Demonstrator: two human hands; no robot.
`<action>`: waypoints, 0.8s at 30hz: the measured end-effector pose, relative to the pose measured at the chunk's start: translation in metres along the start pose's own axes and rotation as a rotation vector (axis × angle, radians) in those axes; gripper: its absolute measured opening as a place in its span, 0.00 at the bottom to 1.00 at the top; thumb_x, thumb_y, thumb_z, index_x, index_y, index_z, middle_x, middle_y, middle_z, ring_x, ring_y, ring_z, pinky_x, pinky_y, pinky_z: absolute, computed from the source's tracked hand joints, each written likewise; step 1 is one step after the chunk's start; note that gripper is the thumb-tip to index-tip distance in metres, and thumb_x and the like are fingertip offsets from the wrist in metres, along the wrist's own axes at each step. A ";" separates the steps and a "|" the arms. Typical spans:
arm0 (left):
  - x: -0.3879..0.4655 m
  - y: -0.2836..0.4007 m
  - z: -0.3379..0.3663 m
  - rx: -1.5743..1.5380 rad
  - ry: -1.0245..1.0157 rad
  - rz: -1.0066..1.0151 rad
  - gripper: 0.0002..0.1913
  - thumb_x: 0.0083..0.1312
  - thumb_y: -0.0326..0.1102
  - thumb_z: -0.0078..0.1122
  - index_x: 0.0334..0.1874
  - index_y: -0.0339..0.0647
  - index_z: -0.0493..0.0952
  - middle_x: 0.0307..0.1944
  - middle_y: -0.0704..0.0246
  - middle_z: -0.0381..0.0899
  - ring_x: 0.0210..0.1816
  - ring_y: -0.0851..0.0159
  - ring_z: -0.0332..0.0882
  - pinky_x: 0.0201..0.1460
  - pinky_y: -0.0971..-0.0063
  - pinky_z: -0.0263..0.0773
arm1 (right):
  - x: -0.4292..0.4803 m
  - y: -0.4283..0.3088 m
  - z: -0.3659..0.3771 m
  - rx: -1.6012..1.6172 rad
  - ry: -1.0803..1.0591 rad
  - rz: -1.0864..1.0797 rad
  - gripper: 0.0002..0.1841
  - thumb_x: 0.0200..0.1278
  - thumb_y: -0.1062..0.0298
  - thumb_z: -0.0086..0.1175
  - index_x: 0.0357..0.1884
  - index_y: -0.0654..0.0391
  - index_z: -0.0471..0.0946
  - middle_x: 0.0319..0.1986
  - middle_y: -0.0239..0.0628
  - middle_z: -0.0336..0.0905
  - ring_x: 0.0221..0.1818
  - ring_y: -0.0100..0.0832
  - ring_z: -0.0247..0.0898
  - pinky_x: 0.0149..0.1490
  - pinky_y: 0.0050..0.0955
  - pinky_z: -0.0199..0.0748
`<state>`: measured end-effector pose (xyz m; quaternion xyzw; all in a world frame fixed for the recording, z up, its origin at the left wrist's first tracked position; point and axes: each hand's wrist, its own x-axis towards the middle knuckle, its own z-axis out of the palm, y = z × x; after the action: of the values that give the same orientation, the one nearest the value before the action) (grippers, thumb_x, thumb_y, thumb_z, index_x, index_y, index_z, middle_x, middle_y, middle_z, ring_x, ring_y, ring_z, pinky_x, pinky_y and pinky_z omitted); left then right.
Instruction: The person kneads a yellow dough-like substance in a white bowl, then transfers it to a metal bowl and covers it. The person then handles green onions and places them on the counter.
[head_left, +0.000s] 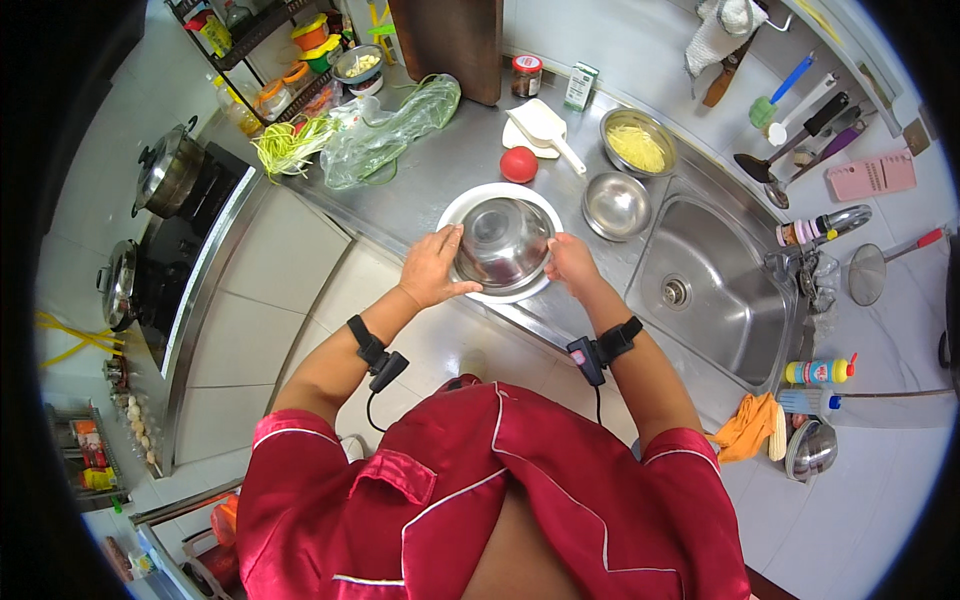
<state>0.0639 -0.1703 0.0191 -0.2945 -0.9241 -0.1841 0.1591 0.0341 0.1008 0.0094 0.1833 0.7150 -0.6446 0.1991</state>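
A stainless steel bowl (504, 251), which looks turned upside down, sits within the rim of a white basin (546, 196) at the counter's front edge. My left hand (433, 268) spreads along its left side, thumb low on the near rim and fingers farther up. On the opposite side, my right hand (574, 262) grips the rim with curled fingers. Whatever lies under the steel bowl is hidden. Just beyond the basin rests a red tomato (518, 164). A smaller steel bowl (616, 206) stands to the right.
Shredded pale vegetable fills another metal bowl (637, 146) beside the sink (712, 285). A white scoop (544, 124) lies behind the tomato. Bagged greens (397, 142) cover the left counter. Farther left are a stove (172, 262) and a lidded pot (171, 169).
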 end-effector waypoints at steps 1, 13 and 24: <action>0.001 0.001 0.001 -0.003 0.001 -0.006 0.53 0.43 0.63 0.69 0.65 0.31 0.62 0.57 0.50 0.69 0.54 0.47 0.70 0.56 0.58 0.66 | 0.001 -0.002 -0.002 -0.052 -0.007 0.016 0.11 0.67 0.67 0.41 0.43 0.59 0.73 0.24 0.31 0.75 0.19 0.23 0.70 0.23 0.26 0.69; 0.031 0.018 0.001 -0.024 -0.097 -0.035 0.45 0.45 0.57 0.70 0.62 0.35 0.66 0.54 0.50 0.70 0.52 0.46 0.70 0.54 0.57 0.66 | -0.028 0.006 -0.024 -0.482 0.303 -0.447 0.13 0.61 0.59 0.54 0.33 0.61 0.77 0.23 0.39 0.78 0.26 0.34 0.75 0.31 0.30 0.71; 0.081 0.074 -0.002 -0.592 0.099 0.146 0.11 0.63 0.26 0.59 0.46 0.30 0.78 0.31 0.65 0.78 0.28 0.70 0.71 0.28 0.81 0.66 | -0.226 0.232 -0.123 1.020 0.825 0.080 0.14 0.67 0.55 0.48 0.39 0.56 0.76 0.26 0.32 0.78 0.21 0.21 0.65 0.24 0.18 0.57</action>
<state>0.0459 -0.0753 0.0721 -0.3844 -0.7979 -0.4473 0.1241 0.3414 0.2454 -0.0584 0.5132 0.3300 -0.7717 -0.1793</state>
